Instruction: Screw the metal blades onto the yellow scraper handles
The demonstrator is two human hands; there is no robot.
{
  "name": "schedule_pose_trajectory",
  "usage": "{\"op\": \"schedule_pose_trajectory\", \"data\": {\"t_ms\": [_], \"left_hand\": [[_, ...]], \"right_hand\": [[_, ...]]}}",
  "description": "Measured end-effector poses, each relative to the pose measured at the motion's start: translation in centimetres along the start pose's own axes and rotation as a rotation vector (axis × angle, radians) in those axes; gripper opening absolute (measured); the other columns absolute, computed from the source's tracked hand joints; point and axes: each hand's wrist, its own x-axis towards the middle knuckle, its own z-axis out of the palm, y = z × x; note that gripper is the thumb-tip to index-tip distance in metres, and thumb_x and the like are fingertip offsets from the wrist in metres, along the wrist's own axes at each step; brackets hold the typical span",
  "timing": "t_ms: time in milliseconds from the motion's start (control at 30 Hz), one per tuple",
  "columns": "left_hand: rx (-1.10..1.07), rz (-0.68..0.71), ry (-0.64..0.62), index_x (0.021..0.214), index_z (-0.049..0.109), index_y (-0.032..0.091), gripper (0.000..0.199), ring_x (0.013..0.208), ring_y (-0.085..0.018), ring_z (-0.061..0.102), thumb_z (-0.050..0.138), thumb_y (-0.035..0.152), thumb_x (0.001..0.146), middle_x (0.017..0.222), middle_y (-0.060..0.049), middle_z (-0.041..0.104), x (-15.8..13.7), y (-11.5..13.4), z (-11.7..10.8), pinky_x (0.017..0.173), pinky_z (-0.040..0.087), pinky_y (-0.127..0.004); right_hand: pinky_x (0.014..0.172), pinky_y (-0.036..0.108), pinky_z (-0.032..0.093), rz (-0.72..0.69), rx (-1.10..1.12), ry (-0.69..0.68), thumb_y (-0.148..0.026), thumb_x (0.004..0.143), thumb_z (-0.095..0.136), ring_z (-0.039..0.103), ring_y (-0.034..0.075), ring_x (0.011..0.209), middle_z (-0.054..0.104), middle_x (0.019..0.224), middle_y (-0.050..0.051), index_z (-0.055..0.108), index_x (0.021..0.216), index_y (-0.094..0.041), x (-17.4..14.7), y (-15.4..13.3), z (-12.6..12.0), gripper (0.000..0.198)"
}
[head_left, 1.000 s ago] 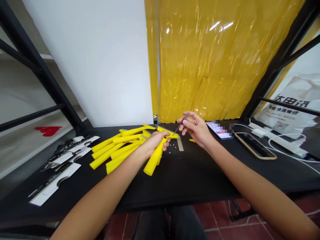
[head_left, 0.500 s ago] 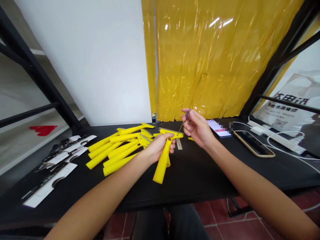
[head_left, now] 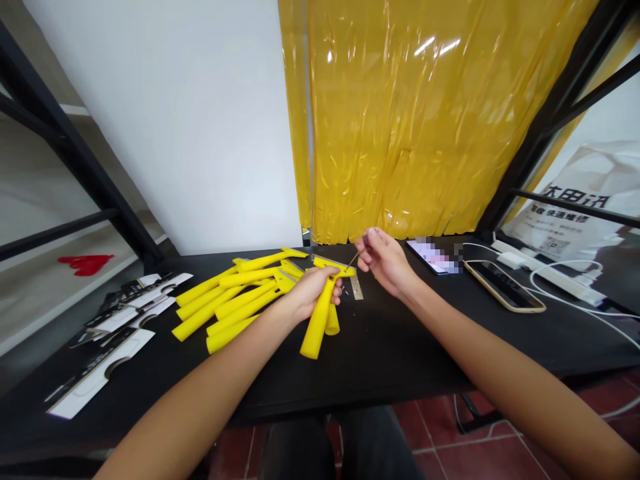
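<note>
My left hand [head_left: 316, 292] is closed around the neck of a yellow scraper [head_left: 317, 323], its wide head pointing away and its handle toward me. Between the fingers of my right hand [head_left: 384, 259] is a screwdriver [head_left: 353, 259] with a thin shaft; its tip meets the scraper's head, and its grip is mostly hidden by the fingers. Under the held scraper another yellow handle [head_left: 333, 321] shows in part. A flat metal blade [head_left: 357, 288] lies on the black table just right of my left hand, with tiny dark bits near it. To the left lie several yellow scrapers [head_left: 245, 303] in a pile.
Black and white card sleeves [head_left: 103, 373] lie at the table's left. On the right are a lit phone [head_left: 431, 256], a phone in a pale case [head_left: 505, 287], white cables and a power strip [head_left: 565, 277]. A yellow plastic curtain [head_left: 400, 133] hangs behind.
My right hand has come lower and slightly left, tilting the screwdriver more. The held scraper has shifted a little left and up, and more of the handle beneath it shows.
</note>
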Motion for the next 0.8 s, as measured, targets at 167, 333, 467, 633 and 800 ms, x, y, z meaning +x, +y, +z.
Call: {"op": "schedule_pose_trajectory", "data": {"t_ms": [167, 333, 467, 633, 800], "left_hand": [[0.031, -0.026, 0.005, 0.08, 0.054, 0.014, 0.013, 0.043, -0.009, 0.047, 0.051, 0.016, 0.092, 0.061, 0.0, 0.053, 0.06, -0.07, -0.18, 0.039, 0.043, -0.022], [0.047, -0.034, -0.014, 0.077, 0.052, 0.015, 0.015, 0.042, -0.008, 0.044, 0.052, 0.017, 0.091, 0.06, 0.002, 0.051, -0.33, -0.14, 0.1, 0.039, 0.041, -0.021], [0.052, -0.038, -0.019, 0.077, 0.051, 0.016, 0.015, 0.041, -0.007, 0.042, 0.051, 0.017, 0.092, 0.06, 0.003, 0.05, -0.4, -0.06, 0.08, 0.04, 0.041, -0.021], [0.056, -0.038, -0.027, 0.077, 0.05, 0.017, 0.015, 0.041, -0.007, 0.041, 0.051, 0.018, 0.092, 0.061, 0.003, 0.05, -0.3, -0.05, -0.05, 0.039, 0.04, -0.02], [0.056, -0.033, -0.031, 0.077, 0.05, 0.017, 0.016, 0.041, -0.007, 0.041, 0.05, 0.019, 0.092, 0.06, 0.003, 0.049, -0.28, 0.04, -0.09, 0.039, 0.039, -0.02]], "right_hand": [[0.045, 0.02, 0.039, 0.041, -0.046, -0.05, -0.048, 0.091, 0.067, 0.043, 0.009, 0.06, 0.066, 0.093, 0.006, 0.067, 0.096, -0.018, 0.0, 0.1, -0.37, 0.03], [0.039, 0.018, 0.02, 0.11, 0.039, -0.04, -0.05, 0.092, 0.064, 0.031, 0.006, 0.05, 0.059, 0.08, 0.0, 0.066, 0.102, -0.021, 0.09, -0.17, -0.63, 0.03], [0.04, 0.018, 0.023, 0.091, 0.025, -0.013, -0.051, 0.091, 0.066, 0.029, 0.006, 0.049, 0.057, 0.074, -0.002, 0.062, 0.091, -0.021, 0.12, -0.13, -0.41, 0.03], [0.044, 0.02, 0.032, 0.088, -0.016, -0.024, -0.055, 0.09, 0.064, 0.037, 0.008, 0.055, 0.061, 0.086, 0.003, 0.067, 0.094, -0.019, 0.08, -0.26, -0.4, 0.037], [0.046, 0.019, 0.032, 0.059, 0.023, 0.006, -0.051, 0.089, 0.068, 0.034, 0.009, 0.056, 0.052, 0.074, -0.003, 0.063, 0.093, -0.021, 0.07, -0.23, -0.24, 0.03]]}}
